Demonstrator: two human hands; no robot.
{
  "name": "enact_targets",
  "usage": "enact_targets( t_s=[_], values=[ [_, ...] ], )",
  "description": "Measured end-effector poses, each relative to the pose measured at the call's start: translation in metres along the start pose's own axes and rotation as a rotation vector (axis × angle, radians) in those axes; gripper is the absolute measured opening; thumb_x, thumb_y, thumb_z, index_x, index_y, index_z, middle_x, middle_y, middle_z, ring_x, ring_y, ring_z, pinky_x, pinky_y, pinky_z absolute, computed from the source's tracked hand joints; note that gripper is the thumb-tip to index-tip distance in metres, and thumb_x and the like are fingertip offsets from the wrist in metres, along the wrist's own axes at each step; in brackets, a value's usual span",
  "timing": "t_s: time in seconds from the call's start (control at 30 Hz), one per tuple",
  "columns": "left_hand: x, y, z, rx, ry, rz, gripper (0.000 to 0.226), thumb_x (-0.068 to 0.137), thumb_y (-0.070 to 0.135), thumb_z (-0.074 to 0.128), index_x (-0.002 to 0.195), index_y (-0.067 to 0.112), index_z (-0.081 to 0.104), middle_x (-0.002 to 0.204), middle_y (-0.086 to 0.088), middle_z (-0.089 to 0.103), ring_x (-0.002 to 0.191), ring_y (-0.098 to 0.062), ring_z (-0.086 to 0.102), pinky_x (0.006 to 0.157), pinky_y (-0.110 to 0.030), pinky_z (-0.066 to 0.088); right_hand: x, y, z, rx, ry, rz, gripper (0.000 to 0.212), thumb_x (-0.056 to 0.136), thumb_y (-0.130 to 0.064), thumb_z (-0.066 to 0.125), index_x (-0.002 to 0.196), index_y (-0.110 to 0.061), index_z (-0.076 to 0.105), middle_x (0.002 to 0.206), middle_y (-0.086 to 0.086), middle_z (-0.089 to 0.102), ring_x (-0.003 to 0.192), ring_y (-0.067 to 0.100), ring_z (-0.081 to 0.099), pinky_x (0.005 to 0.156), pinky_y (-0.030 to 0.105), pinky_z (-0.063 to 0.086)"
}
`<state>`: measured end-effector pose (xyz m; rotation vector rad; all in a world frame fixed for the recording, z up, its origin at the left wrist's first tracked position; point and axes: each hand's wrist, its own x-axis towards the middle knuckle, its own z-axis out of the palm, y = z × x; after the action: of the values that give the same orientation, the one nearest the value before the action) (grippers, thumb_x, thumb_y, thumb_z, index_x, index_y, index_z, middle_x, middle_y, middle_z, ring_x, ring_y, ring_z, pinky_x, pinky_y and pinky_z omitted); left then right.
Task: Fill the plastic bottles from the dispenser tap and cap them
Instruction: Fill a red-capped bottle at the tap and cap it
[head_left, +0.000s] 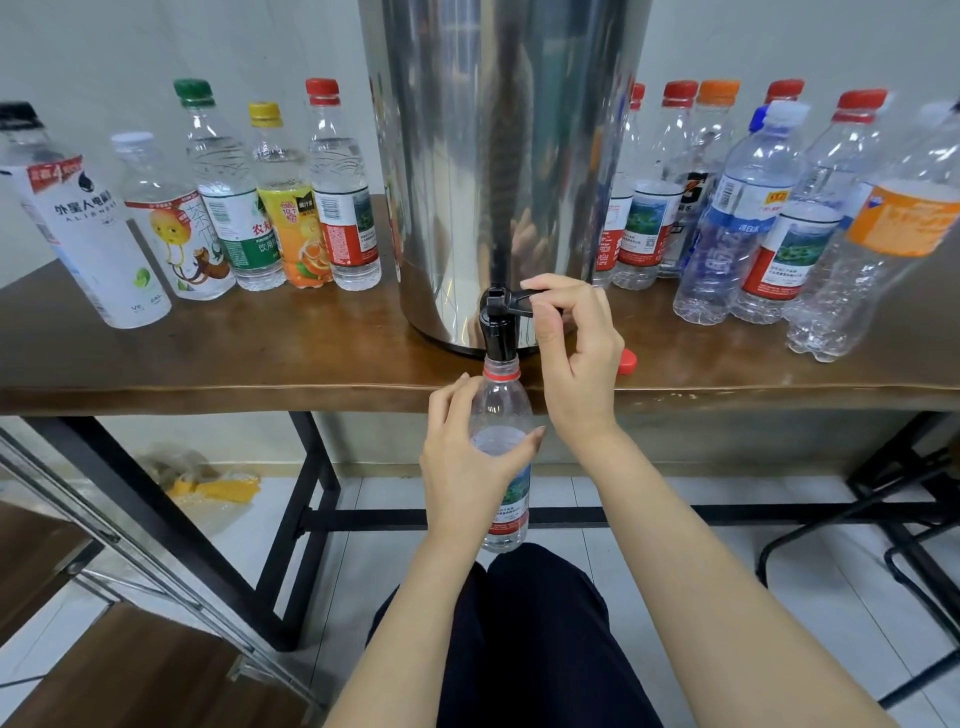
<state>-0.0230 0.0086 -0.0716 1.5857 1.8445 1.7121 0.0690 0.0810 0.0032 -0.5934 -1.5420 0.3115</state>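
Bottle (506, 402) is held upright in the closed left grip (462, 467), mouth under the tap (498, 338), whose lever (511, 301) is pinched by the right grip (576, 353) for filling.

The brown wooden table (260, 353) stood on black metal legs and carried a tall steel dispenser (498, 182) near its front edge. Left of the dispenser stood a row of five capped bottles (223, 208) — black, white, green, yellow and red caps. On its right crowded a cluster of clear capped bottles (753, 223), mostly red-topped. A loose red cap (627, 361) lay near the dispenser's base.
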Motion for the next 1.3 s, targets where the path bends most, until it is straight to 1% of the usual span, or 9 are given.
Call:
enact_targets(
  t_s=[0.17,0.27,0.4,0.6,0.73,0.87,1.0,1.23,1.3],
  values=[
    [0.0001,-0.0009,-0.0002,0.001,-0.001,0.008,0.072,0.067,0.041,0.088,0.13,0.023,0.056,0.126,0.008,0.051,0.119,-0.006,0.052,0.094,-0.011,0.041,0.0003,0.0018,-0.0006,-0.006,-0.008,-0.004,0.023,0.099,-0.017,0.049,0.093,-0.003,0.065,0.108,-0.006,0.064,0.094,0.023,0.059,0.08,0.014,0.041],
    [-0.0002,-0.001,0.0002,0.003,0.003,0.006,0.073,0.067,0.041,0.088,0.13,0.022,0.057,0.125,0.008,0.051,0.118,-0.007,0.052,0.094,-0.014,0.043,0.0,0.0028,-0.0007,-0.012,-0.013,0.006,0.024,0.099,-0.018,0.048,0.093,-0.002,0.065,0.108,-0.005,0.064,0.094,0.023,0.059,0.08,0.014,0.042],
    [-0.0002,-0.001,0.0004,0.001,-0.011,-0.002,0.074,0.067,0.042,0.088,0.131,0.022,0.056,0.127,0.009,0.05,0.119,-0.005,0.05,0.094,-0.006,0.037,-0.0006,0.004,-0.0012,-0.015,-0.02,0.007,0.022,0.099,-0.018,0.048,0.093,-0.004,0.065,0.109,-0.004,0.065,0.094,0.023,0.059,0.079,0.014,0.042],
    [0.0005,0.0001,0.0001,-0.009,-0.025,-0.027,0.074,0.067,0.043,0.088,0.131,0.024,0.056,0.127,0.01,0.049,0.119,-0.006,0.051,0.092,-0.004,0.035,-0.0011,0.0064,-0.0022,-0.003,-0.031,0.002,0.015,0.1,-0.02,0.049,0.095,-0.013,0.062,0.11,-0.007,0.064,0.096,0.022,0.06,0.079,0.028,0.049],
    [0.0008,0.0006,-0.0006,-0.007,-0.038,-0.035,0.075,0.067,0.044,0.087,0.132,0.026,0.055,0.129,0.013,0.047,0.118,-0.002,0.049,0.092,-0.003,0.034,0.0005,0.0065,-0.003,0.003,-0.044,-0.006,0.011,0.1,-0.021,0.048,0.097,-0.021,0.059,0.11,-0.007,0.065,0.096,0.019,0.059,0.082,0.025,0.047],
    [0.0001,-0.0008,0.0,-0.032,-0.045,-0.054,0.075,0.067,0.043,0.087,0.132,0.027,0.055,0.13,0.015,0.047,0.119,-0.001,0.048,0.091,-0.001,0.034,0.0002,0.0067,-0.0027,0.002,-0.052,-0.001,0.012,0.1,-0.02,0.049,0.095,-0.019,0.06,0.109,-0.006,0.065,0.097,0.018,0.06,0.086,0.023,0.045],
    [0.0017,-0.0031,0.0008,-0.035,-0.028,-0.037,0.073,0.067,0.044,0.087,0.131,0.03,0.054,0.128,0.018,0.046,0.117,0.01,0.045,0.089,0.003,0.033,0.002,0.0074,-0.0035,0.003,-0.047,-0.023,0.013,0.1,-0.023,0.048,0.095,-0.02,0.06,0.109,-0.011,0.064,0.097,0.015,0.059,0.086,0.019,0.043],
    [0.0022,-0.0028,-0.0027,-0.017,-0.042,-0.033,0.075,0.068,0.043,0.087,0.133,0.027,0.054,0.126,0.017,0.047,0.117,0.007,0.047,0.093,-0.002,0.035,0.0011,0.0035,-0.0042,0.001,-0.052,-0.017,0.013,0.099,-0.022,0.048,0.096,-0.02,0.06,0.109,-0.008,0.064,0.098,0.012,0.058,0.086,0.015,0.041],
    [0.0029,-0.0021,-0.0019,-0.006,-0.037,-0.027,0.074,0.068,0.042,0.087,0.133,0.026,0.055,0.125,0.015,0.048,0.115,0.003,0.049,0.095,-0.008,0.038,0.0026,0.0021,-0.0047,-0.004,-0.071,0.004,0.016,0.099,-0.021,0.048,0.095,-0.015,0.063,0.109,-0.007,0.065,0.099,0.014,0.059,0.087,0.017,0.043]
  ],
)
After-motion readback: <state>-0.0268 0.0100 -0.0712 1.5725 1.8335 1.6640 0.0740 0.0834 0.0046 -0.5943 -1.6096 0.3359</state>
